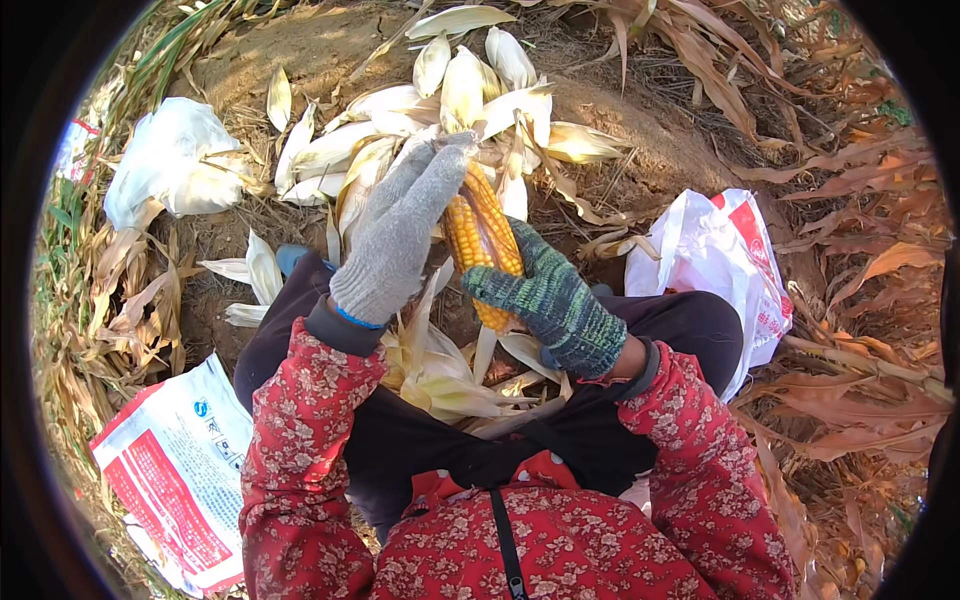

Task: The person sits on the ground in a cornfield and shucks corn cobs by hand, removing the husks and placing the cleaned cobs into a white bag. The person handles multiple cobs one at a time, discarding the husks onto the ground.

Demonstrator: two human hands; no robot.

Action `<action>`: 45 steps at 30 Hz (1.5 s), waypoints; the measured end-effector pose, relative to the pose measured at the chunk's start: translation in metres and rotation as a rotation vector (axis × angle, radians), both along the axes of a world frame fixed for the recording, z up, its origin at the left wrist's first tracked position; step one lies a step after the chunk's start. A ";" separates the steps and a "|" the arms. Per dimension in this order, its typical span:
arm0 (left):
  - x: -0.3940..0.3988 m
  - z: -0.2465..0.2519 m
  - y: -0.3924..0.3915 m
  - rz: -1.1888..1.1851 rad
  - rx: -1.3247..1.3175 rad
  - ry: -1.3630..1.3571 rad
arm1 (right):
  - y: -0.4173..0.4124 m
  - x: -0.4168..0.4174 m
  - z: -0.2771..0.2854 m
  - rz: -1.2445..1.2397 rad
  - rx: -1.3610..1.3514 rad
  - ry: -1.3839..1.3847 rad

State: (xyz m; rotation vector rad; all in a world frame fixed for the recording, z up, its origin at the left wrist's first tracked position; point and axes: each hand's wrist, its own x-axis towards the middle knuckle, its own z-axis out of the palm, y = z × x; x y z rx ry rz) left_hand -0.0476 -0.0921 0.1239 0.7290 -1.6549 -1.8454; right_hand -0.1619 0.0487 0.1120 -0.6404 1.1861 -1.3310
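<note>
My left hand [405,225], in a grey knitted glove, holds the upper end of a yellow corn cob [484,240]. The fingers of my right hand [551,300], in a green and dark striped knitted glove, wrap around the cob's lower part. The cob is tilted, its kernels bare, with a gap in the kernel rows along its middle. Beyond my hands lies a pile of pale corn husks [461,90]. More loose husks [442,375] lie between my legs, below the cob. My left palm and part of the cob's upper end are hidden.
A white and red plastic bag [705,240] stands beside my right knee. A white translucent bag [169,154] lies at the upper left, and a printed white and red sack [180,465] at the lower left. Dry corn leaves [870,412] cover the ground at the right.
</note>
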 end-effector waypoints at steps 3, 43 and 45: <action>-0.003 0.006 -0.005 -0.030 -0.010 -0.083 | 0.001 0.000 -0.006 0.010 0.001 0.189; 0.025 0.030 -0.006 -0.223 -1.038 -0.632 | -0.003 -0.023 -0.011 -0.249 0.032 -0.653; 0.020 0.032 -0.002 -0.138 -0.929 -0.550 | -0.003 -0.017 -0.011 -0.258 0.063 -0.648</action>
